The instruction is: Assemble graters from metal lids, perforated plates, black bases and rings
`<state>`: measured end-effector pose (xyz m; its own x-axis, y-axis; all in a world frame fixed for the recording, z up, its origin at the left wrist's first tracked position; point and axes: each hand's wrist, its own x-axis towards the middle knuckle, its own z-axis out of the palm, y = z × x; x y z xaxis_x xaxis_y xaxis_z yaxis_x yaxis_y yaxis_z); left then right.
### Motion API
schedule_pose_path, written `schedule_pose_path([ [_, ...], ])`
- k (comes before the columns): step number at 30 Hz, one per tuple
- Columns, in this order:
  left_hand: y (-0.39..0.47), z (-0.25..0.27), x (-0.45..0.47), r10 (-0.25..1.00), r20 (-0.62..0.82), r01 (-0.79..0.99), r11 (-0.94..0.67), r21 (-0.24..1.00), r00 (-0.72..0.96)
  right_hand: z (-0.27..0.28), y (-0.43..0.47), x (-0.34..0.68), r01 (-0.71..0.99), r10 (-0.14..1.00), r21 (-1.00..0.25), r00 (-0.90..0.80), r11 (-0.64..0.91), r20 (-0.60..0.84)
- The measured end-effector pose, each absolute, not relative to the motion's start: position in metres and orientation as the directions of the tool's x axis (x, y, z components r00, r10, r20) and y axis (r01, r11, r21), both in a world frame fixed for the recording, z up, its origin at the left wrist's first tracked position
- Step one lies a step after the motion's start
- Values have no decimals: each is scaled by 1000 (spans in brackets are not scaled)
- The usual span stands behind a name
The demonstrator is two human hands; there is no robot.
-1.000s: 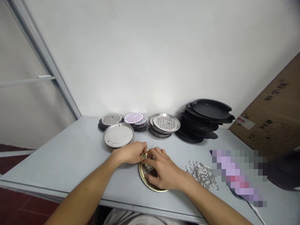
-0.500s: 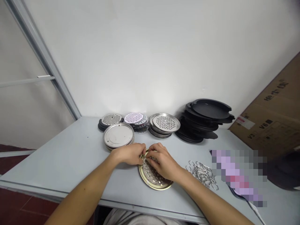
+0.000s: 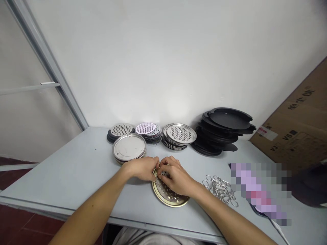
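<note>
A round perforated metal disc (image 3: 166, 190) with a gold-coloured rim lies on the table in front of me. At its far left edge my left hand (image 3: 145, 168) is closed, thumb and fingertips pinching the rim. My right hand (image 3: 176, 176) reaches over the disc from the right, its fingers bent and drawn together close to the left fingertips. Whatever small thing is between the right fingers is hidden. Just beyond my left hand stands a stack of shallow round metal lids (image 3: 129, 147). To the right of my right wrist lies a loose heap of wire rings and clips (image 3: 221, 189).
Along the wall stand a stack of grey perforated discs (image 3: 122, 129), a stack with a pale purple disc (image 3: 145, 128) on top, rimmed perforated discs (image 3: 181, 133) and black trays (image 3: 224, 119). A cardboard box (image 3: 293, 122) and a blurred-out object (image 3: 258, 194) are at right.
The disc has shifted very slightly to the right under my hands. My right fingertips have moved a little closer to the left ones; both hands stay at the rim.
</note>
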<state>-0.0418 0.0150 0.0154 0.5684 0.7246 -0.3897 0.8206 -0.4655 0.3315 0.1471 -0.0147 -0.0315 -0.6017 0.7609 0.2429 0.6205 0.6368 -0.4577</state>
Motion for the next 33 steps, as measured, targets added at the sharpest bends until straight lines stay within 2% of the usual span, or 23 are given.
schedule_pose_path([
  [33, 14, 12, -39, 765, -370, 846, -430, 316, 527, -34, -12, 149, 564, 718, -467, -641, 681, 273],
])
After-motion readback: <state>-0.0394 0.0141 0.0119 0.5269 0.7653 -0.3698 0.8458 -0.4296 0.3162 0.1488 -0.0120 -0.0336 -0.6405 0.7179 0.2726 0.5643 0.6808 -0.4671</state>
